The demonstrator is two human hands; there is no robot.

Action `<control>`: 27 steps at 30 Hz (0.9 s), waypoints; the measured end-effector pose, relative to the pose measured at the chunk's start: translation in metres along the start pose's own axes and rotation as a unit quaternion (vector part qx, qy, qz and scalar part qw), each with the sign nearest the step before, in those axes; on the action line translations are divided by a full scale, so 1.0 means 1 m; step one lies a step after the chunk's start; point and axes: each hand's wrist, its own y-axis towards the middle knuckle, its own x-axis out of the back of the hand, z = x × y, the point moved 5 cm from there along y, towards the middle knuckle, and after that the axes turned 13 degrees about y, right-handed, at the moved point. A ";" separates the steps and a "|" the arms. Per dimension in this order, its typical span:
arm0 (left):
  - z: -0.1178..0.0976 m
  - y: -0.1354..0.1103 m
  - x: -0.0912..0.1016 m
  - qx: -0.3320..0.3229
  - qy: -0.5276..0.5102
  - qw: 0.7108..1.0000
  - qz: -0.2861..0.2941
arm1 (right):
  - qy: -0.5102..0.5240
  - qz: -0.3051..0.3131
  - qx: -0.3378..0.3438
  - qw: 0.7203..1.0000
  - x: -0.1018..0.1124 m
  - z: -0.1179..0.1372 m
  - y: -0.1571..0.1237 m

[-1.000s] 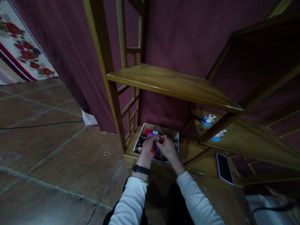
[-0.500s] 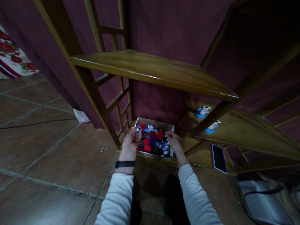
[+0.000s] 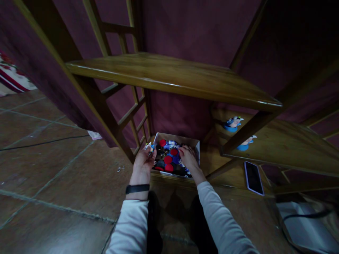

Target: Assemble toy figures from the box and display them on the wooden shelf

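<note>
A small open cardboard box sits on the bottom board of a wooden shelf unit, filled with several little figures with red, blue and black parts. My left hand hovers at the box's left edge, fingers pinched round a small pale-and-blue figure. My right hand reaches down into the right side of the box, fingers curled among the figures; what they grip is hidden. A black band circles my left wrist.
Two small blue-based figures stand on a lower shelf board to the right. A phone lies flat on the bottom board. A brown tiled floor with a black cable spreads left. Dark red curtain hangs behind.
Both hands were together in the middle of the box. My left hand has drawn out to the left edge with a small figure; my right hand went back into the box.
</note>
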 end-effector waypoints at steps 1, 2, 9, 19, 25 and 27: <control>0.001 0.000 -0.001 0.003 -0.002 1.000 0.000 | 0.000 0.022 0.023 0.999 -0.006 0.007 0.001; 0.002 0.001 -0.002 0.005 -0.003 1.000 0.001 | -0.002 0.043 0.041 0.998 -0.013 0.013 0.003; 0.007 -0.002 -0.005 0.040 -0.007 0.999 0.011 | -0.072 0.110 0.044 0.990 -0.050 0.020 0.014; 0.008 -0.002 -0.008 0.029 0.008 0.998 0.050 | -0.056 0.122 0.005 0.991 -0.046 0.028 0.018; 0.016 -0.006 -0.017 -0.036 0.050 0.995 0.078 | 0.185 0.022 -0.070 0.980 -0.024 0.022 0.013; 0.022 -0.012 -0.025 -0.054 0.079 0.991 0.095 | 0.324 -0.039 -0.107 0.939 -0.011 0.018 0.005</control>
